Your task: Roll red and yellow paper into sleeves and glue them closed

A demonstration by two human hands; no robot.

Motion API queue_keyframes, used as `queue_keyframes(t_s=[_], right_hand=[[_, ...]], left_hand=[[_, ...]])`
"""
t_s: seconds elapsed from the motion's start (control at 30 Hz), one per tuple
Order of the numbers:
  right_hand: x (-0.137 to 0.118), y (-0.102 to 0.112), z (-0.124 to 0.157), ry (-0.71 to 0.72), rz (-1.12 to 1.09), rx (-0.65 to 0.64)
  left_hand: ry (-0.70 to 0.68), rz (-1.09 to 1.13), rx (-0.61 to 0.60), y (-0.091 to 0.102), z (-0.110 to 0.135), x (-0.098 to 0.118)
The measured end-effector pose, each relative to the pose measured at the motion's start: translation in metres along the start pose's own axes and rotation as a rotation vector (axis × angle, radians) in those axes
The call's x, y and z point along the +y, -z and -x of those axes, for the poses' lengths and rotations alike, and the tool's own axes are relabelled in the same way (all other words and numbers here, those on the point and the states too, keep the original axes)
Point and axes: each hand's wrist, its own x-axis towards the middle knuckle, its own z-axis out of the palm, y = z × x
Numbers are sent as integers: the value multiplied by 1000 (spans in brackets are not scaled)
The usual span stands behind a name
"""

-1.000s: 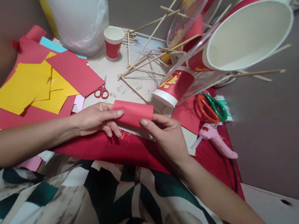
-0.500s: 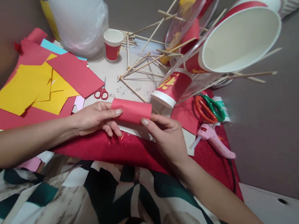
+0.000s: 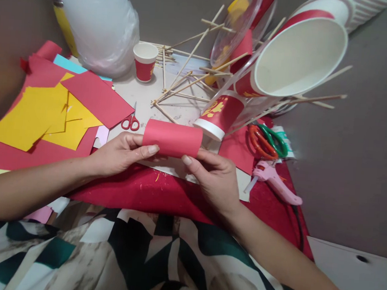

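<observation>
A piece of red paper [image 3: 173,138], curled into a tube shape, is held level above the front of the white board. My left hand [image 3: 123,152] grips its left end, thumb in front and fingers behind or inside. At the right end my right hand [image 3: 216,175] pinches the lower edge between thumb and fingers. The far side of the paper is hidden. Small red-handled scissors [image 3: 130,121] lie just beyond my left hand. Beyond my right hand a red paper cup [image 3: 224,114] stands upside down, part of a structure of cups, clear plastic discs and wooden sticks.
Yellow paper [image 3: 46,112] and red sheets pile up at the left. A paper cup [image 3: 145,63] stands near a white plastic bag [image 3: 105,33]. At the right lie a pink glue gun [image 3: 277,182] with its cord and larger scissors [image 3: 265,141]. Sticks [image 3: 180,91] form a frame behind.
The red paper tube has opened wider and risen slightly, showing more of its surface. My left fingers have moved behind it. The camera view has shifted a little.
</observation>
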Motion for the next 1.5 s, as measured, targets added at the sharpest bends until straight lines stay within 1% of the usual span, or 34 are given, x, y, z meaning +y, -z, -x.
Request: queue_keyframes(t_s=[0.13,0.3,0.43,0.57,0.73,0.83,0.93,1.0,1.07,1.13,1.2,1.33,1.43,1.5], right_hand=[[0,0,1,3,-19,32],[2,0,4,17,-42,99],[3,2,7,64,-59,118],[1,2,8,131,-86,165],[-2,3,8,177,-72,208],[-2,3,8,154,-124,155],[0,2,8,79,-186,91],[1,0,9,19,-211,59],[3,-1,10,-33,-235,32],[5,-2,10,-77,-266,11],[6,-3,8,-133,-324,-9],[4,-6,1,-319,-497,-46],[0,-7,-3,-445,-636,-103],[-1,-8,-4,-501,-675,-132]], left_hand=[[-2,52,-4,2,-3,-1],[18,195,-21,10,-8,-5],[22,299,-70,16,-9,2],[17,308,-68,21,-9,10],[7,228,-43,24,-10,10],[-39,41,4,20,-7,11],[-122,-298,35,16,2,13],[-230,-542,51,15,7,13],[-369,-753,48,16,12,13],[-483,-913,17,18,14,12],[-557,-1035,-44,18,15,13],[-612,-1218,-173,12,17,15],[-616,-1330,-203,5,19,15],[-613,-1402,-204,2,21,13]])
